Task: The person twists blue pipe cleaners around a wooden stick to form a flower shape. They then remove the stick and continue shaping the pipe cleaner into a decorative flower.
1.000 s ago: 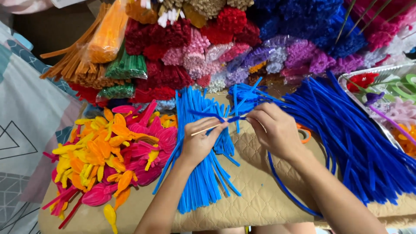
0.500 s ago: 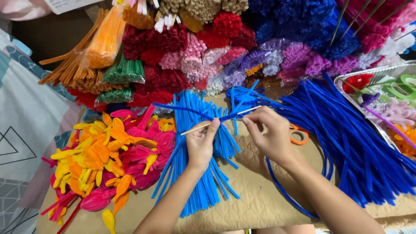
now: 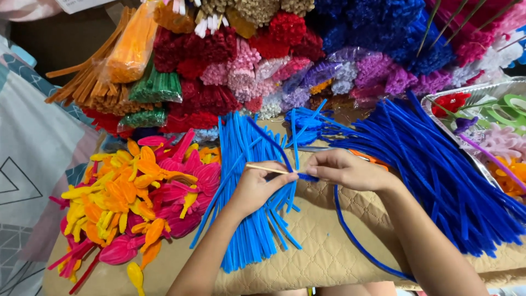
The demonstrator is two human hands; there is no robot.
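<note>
1. A tan quilted mat covers the work surface, and fuzzy craft sticks in many colours are heaped along its far edge.
2. The left hand is closed in a pinch on a thin wooden stick. The stick lies almost flat and runs left to right, with its right end meeting the other hand.
3. The right hand is also closed in a pinch, gripping a dark blue fuzzy wire right at the tip of the wooden stick.
4. From that pinch, the dark blue wire bends down and curves toward the near right corner of the mat, under the right arm. So its long part lies on the right hand's side, and the right hand is nearer to it.
5. A pile of light blue fuzzy sticks lies under the left hand, pointing from far to near.
6. A big pile of dark blue fuzzy sticks lies by the right edge.
7. Pink, yellow and orange fuzzy flowers sit by the left edge.
8. A silver tray with more flowers sits at the far right corner.
</note>
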